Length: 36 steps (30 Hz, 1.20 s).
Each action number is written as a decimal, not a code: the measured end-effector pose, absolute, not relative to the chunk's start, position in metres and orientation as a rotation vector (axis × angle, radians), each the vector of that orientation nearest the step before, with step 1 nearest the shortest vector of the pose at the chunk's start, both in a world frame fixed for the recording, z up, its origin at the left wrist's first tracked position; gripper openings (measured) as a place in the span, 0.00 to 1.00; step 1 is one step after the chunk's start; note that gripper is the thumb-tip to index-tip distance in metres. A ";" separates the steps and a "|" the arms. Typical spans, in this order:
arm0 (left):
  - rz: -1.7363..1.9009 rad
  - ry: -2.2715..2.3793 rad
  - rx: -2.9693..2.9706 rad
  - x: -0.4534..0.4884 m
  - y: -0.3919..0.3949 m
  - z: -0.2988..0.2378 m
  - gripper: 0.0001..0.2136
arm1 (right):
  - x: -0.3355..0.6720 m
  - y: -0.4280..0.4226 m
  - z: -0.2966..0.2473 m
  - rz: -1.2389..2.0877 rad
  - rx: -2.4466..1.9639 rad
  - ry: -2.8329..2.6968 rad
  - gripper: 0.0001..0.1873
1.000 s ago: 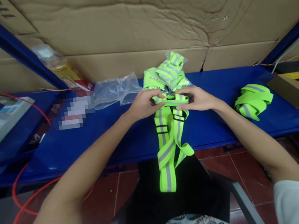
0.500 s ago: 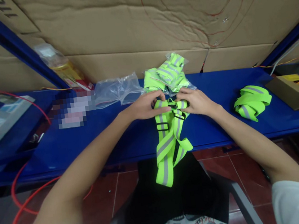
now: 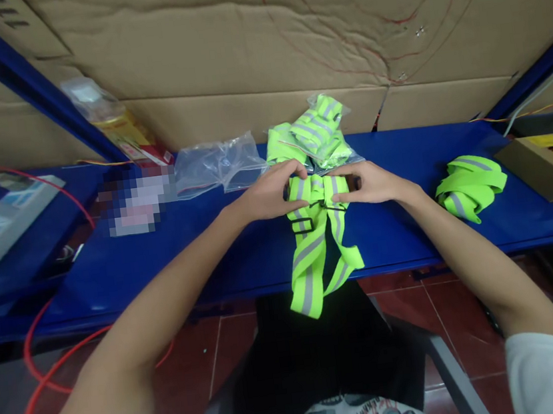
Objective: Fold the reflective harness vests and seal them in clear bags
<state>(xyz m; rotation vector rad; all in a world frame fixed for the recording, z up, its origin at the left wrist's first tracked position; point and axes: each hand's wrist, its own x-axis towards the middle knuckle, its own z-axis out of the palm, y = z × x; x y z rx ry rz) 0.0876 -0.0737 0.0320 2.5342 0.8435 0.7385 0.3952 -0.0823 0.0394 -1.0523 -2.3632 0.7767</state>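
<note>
Between my hands is a neon-yellow reflective strap harness (image 3: 307, 250) with grey stripes and black slide buckles. Its upper part is folded into a flat bundle, and the loose straps hang over the table's front edge. My left hand (image 3: 277, 191) pinches the bundle's left side, thumb in front. On the right side, my right hand (image 3: 371, 182) grips the bundle between thumb and fingers. Just behind my hands lie similar straps in clear plastic bags (image 3: 315, 132). Some fingertips are hidden behind the folded straps.
An empty clear plastic bag (image 3: 221, 163) lies left of the bagged straps. Another rolled strap harness (image 3: 473, 186) rests at the right, beside an open cardboard box (image 3: 547, 170). A bottle (image 3: 117, 122) leans at the back left of the blue table (image 3: 400, 232). A red hose (image 3: 27, 412) loops at lower left.
The upper straps are now folded over into a flatter, wider bundle. The hanging ends have risen a little. My right hand has shifted slightly right, its thumb now on the front.
</note>
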 end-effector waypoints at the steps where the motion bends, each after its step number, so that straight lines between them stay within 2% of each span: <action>1: 0.755 0.865 2.556 0.088 -0.075 0.033 0.22 | 0.395 -0.082 0.039 0.763 -1.035 -2.371 0.33; 7: 0.800 0.930 2.619 0.089 -0.078 0.031 0.28 | 0.391 -0.085 0.038 0.486 -0.971 -2.365 0.19; 11: 0.756 0.775 2.579 0.085 -0.076 0.032 0.30 | 0.387 -0.089 0.037 0.289 -0.944 -2.384 0.17; 15: 0.672 0.789 2.460 0.082 -0.075 0.041 0.25 | 0.379 -0.097 0.037 0.264 -0.950 -2.390 0.15; 23: 0.846 0.954 2.534 0.092 -0.078 0.022 0.26 | 0.370 -0.104 0.031 0.321 -1.134 -2.368 0.17; 31: 0.794 1.271 2.666 0.103 -0.088 0.007 0.26 | 0.367 -0.106 0.020 0.055 -1.270 -2.439 0.23; 34: 0.740 1.208 2.718 0.100 -0.085 0.011 0.24 | 0.365 -0.109 0.020 -0.014 -1.254 -2.478 0.23; 36: 0.701 1.083 2.772 0.094 -0.081 0.017 0.20 | 0.363 -0.115 0.025 -0.020 -1.248 -2.486 0.22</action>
